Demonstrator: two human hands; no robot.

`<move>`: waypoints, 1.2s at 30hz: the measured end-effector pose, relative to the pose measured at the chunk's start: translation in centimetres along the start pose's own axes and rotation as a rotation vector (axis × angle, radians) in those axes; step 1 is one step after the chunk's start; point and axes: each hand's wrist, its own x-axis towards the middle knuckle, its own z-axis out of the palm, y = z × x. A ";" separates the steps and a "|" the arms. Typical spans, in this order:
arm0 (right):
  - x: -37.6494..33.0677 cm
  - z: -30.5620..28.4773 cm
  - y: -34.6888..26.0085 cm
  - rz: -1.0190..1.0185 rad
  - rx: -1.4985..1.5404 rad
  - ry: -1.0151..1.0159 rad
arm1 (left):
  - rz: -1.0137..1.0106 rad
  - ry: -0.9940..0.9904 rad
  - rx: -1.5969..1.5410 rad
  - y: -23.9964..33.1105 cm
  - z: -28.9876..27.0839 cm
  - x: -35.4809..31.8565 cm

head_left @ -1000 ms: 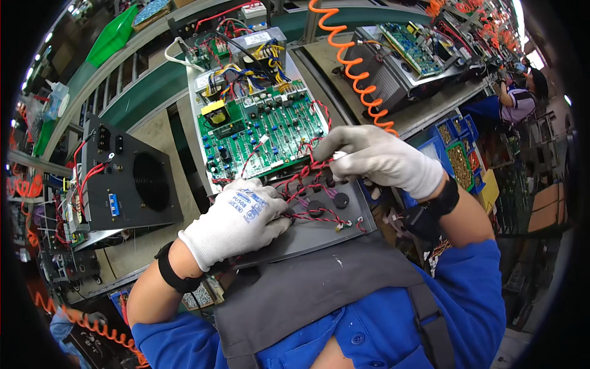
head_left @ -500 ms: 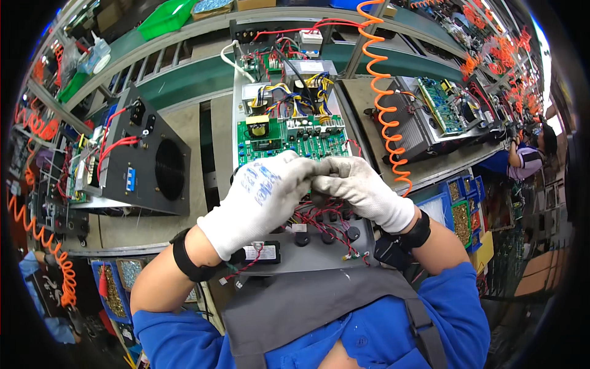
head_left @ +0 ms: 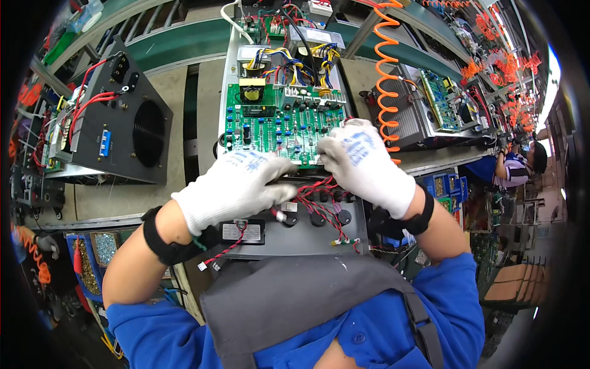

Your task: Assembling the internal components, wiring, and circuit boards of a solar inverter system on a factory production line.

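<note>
My left hand (head_left: 236, 183), in a white glove with blue marks, is over the near left edge of a green circuit board (head_left: 255, 133). Its thumb and fingers are apart, beside a bundle of red and dark wires (head_left: 318, 186). Below the thumb hangs a small white connector (head_left: 281, 216). My right hand (head_left: 364, 161), gloved alike, is at the board's near right corner with its fingers curled down; anything between them is hidden. The board sits in an open metal chassis, whose grey front panel (head_left: 289, 241) has several black knobs (head_left: 344, 217).
A dark cased unit with a round fan grille (head_left: 149, 133) stands to the left, another opened unit (head_left: 399, 101) to the right. An orange coiled hose (head_left: 386, 80) hangs beside my right hand. Parts bins (head_left: 89, 270) flank me. A person (head_left: 522, 163) works far right.
My hands were together over the chassis and have now separated, the left moving left and the right moving right and up. The view has shifted, so the board shows higher.
</note>
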 end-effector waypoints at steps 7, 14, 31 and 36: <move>1.0 0.9 0.4 -0.105 -0.081 -0.232 | -0.120 0.291 0.000 -1.7 0.4 -1.8; 1.4 1.1 1.2 -0.266 -0.059 -0.100 | -0.175 0.287 -0.157 -2.9 -0.3 -2.8; 1.8 0.9 1.7 -0.245 0.022 -0.227 | -0.318 0.270 -0.451 -3.5 -0.2 -2.5; 1.9 1.0 1.3 -0.273 -0.017 -0.258 | -0.361 0.278 -0.462 -4.0 0.4 -3.0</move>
